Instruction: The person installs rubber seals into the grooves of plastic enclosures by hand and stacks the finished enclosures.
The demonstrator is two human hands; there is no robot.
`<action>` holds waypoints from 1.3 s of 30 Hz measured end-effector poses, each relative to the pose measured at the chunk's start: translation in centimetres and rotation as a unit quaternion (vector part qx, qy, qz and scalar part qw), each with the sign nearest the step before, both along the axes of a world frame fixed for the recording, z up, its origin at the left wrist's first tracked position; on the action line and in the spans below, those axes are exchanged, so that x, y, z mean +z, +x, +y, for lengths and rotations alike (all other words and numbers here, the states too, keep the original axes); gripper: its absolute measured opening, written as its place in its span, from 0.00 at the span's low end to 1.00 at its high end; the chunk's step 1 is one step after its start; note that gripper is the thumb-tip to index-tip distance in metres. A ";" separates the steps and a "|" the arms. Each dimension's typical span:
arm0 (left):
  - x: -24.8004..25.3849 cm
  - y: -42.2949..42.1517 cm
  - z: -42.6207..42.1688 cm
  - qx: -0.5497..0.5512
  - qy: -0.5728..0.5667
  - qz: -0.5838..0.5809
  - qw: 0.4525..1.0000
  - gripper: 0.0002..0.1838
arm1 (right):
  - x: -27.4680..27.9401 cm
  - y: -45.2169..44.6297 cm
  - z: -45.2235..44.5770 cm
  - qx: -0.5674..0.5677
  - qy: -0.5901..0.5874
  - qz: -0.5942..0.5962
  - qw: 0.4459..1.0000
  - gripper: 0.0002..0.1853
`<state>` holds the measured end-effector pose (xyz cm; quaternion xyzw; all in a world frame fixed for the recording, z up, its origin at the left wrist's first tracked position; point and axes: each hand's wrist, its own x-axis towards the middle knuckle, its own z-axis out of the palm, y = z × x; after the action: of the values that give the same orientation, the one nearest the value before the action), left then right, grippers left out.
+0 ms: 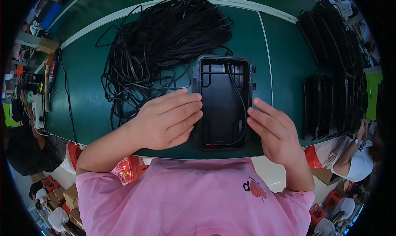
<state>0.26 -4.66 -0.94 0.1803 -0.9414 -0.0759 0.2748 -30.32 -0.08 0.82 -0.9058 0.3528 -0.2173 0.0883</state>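
An open black plastic box lies on the green table, close to its front edge. A black cable enters at the box's top and runs down inside along the right, with a bit of red at its lower end. My left hand touches the box's left wall with its fingers stretched out. On the other side, my right hand has its fingertips against the right wall, fingers extended and thumb hidden. Neither hand is wrapped round the box.
A large tangle of black cable spreads behind and left of the box. Several black cases are stacked at the right. Tools and a white device sit at the far left. Other people are at both sides.
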 end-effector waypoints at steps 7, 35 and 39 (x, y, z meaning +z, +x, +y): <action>-0.4 0.3 0.7 -0.034 0.003 0.001 0.999 0.17 | -0.3 -0.1 0.7 0.002 -0.003 -0.007 1.000 0.15; -1.4 -0.4 4.4 -0.009 -0.070 0.041 0.997 0.17 | 0.2 -0.1 1.2 0.009 -0.039 0.063 0.997 0.26; -2.0 -0.4 4.7 -0.014 -0.059 0.059 0.996 0.15 | 0.0 -0.1 1.5 0.017 -0.046 0.066 0.997 0.24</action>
<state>-0.13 0.04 -2.92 0.1457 -0.9287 -0.0345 0.3392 -30.40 1.44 0.81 -0.9273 0.3318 -0.1713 0.0272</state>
